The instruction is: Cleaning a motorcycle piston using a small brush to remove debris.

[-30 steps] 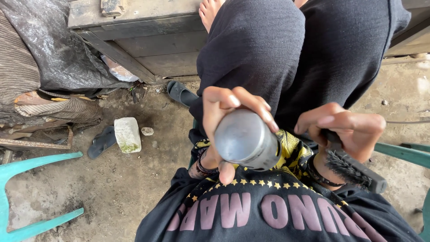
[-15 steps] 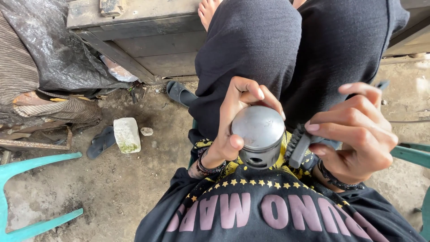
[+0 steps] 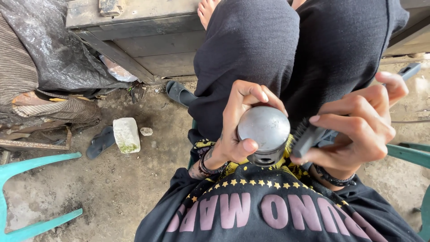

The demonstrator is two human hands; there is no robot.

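My left hand (image 3: 237, 125) grips a round grey metal piston-like part (image 3: 263, 130), its flat crown facing up, over my lap. My right hand (image 3: 358, 127) holds a dark brush (image 3: 313, 134) by its handle, with the bristle head against the right side of the metal part. Both wrists wear dark bracelets. My legs in black trousers (image 3: 251, 49) stretch away from me, and a bare foot (image 3: 207, 10) rests at the top.
A wooden platform (image 3: 134, 27) stands ahead, with a grey tarp and striped cloth (image 3: 49, 62) to its left. Two dark sandals (image 3: 101, 142) and a whitish block (image 3: 126, 134) lie on the dirt ground. Teal plastic chair parts (image 3: 27, 166) sit at left and right.
My right hand has lifted and turned the brush from low at the right up to the side of the metal part. My left hand has shifted the part slightly right.
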